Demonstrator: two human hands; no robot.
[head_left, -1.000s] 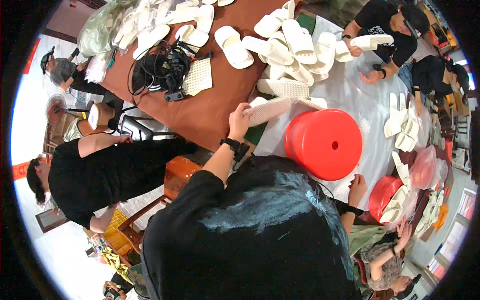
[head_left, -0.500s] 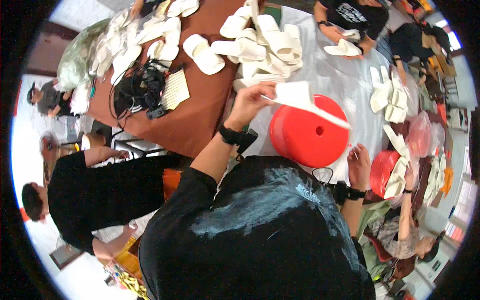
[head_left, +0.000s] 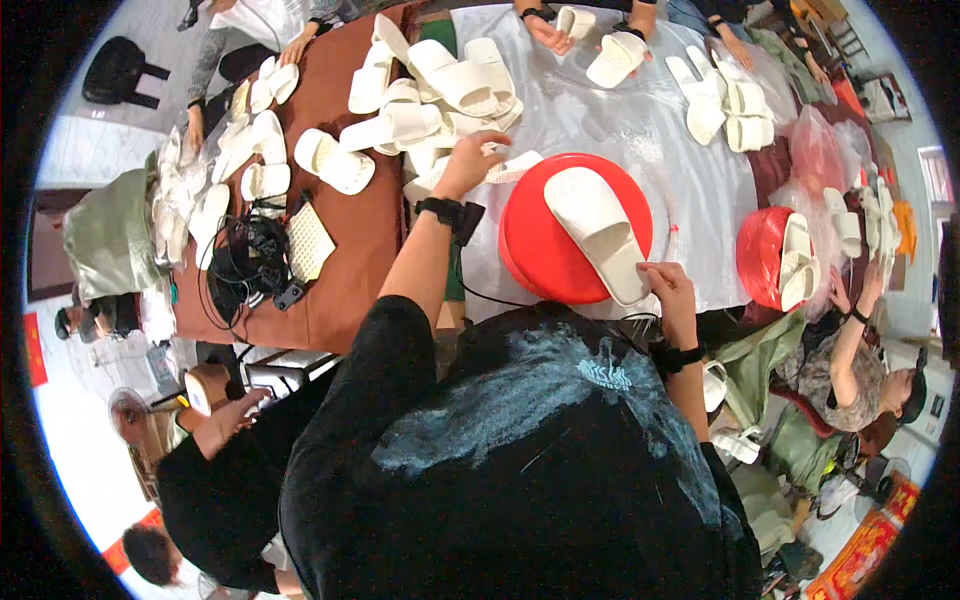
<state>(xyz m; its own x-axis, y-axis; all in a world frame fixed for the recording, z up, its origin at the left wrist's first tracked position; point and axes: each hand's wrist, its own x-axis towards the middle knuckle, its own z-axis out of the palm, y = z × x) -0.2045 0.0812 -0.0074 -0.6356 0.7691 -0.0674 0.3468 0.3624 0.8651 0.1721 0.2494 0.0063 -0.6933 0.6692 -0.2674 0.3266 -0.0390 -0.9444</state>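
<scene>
Right hand: this one is pinching the near end of a white slipper by its edge.
White slipper: strap side up, over the top of the red stool; can't tell if it's resting flat.
Left hand: fingers bent and kinda spread, right by the slipper pile, can't tell if they're touching any.
Slipper pile: heaped about where the brown cloth meets the clear plastic sheet.
Brown cloth: also has a tangle of black cables on it.
Far side: co-worker's hands around another slipper.
</scene>
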